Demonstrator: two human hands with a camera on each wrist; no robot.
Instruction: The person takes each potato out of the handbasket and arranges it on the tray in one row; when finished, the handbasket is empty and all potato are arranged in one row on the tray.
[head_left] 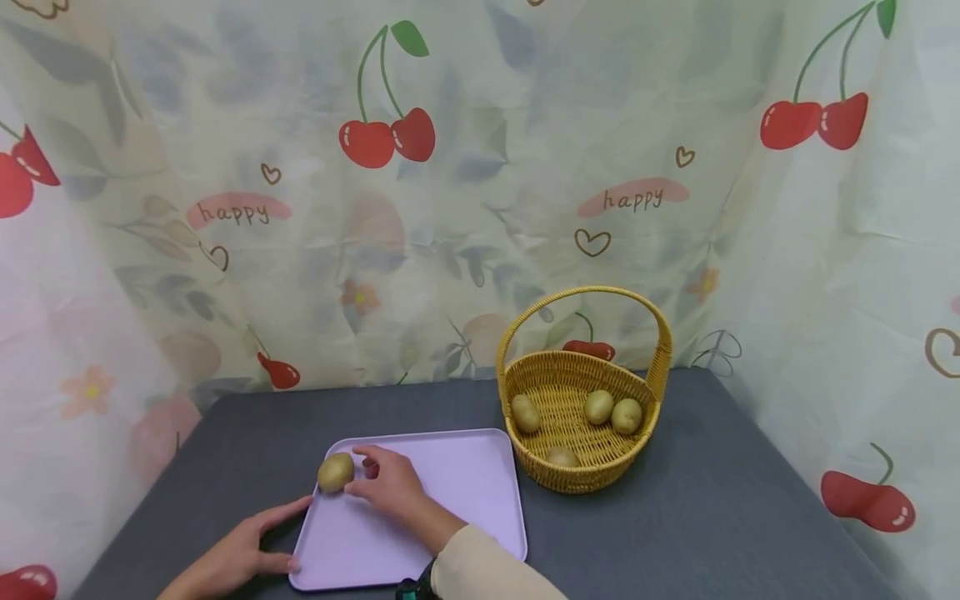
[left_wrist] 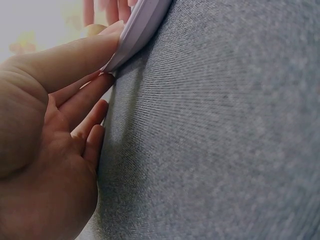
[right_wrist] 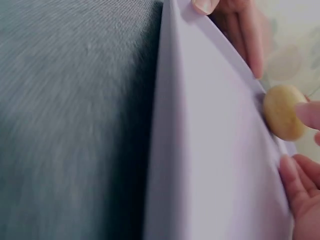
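A potato (head_left: 335, 472) lies on the lilac tray (head_left: 457, 483), by the tray's left edge. Just to the right of that potato is my right hand (head_left: 395, 486), thumb and fingers spread apart and holding nothing. The right wrist view shows its fingertips close around the potato (right_wrist: 284, 112), low over the tray. My left hand (head_left: 232, 554) touches the tray's left side, its thumb at the near corner and its fingers stretched along the edge. In the left wrist view the thumb (left_wrist: 85, 57) lies against the tray's rim (left_wrist: 140, 35), with the other fingers extended beside it.
A yellow wicker basket (head_left: 566, 477) with a tall handle stands behind and right of the tray, with several potatoes (head_left: 598, 407) inside. Dark grey cloth (head_left: 712, 517) covers the table. Curtains (head_left: 465, 208) printed with cherries hang at the back and both sides.
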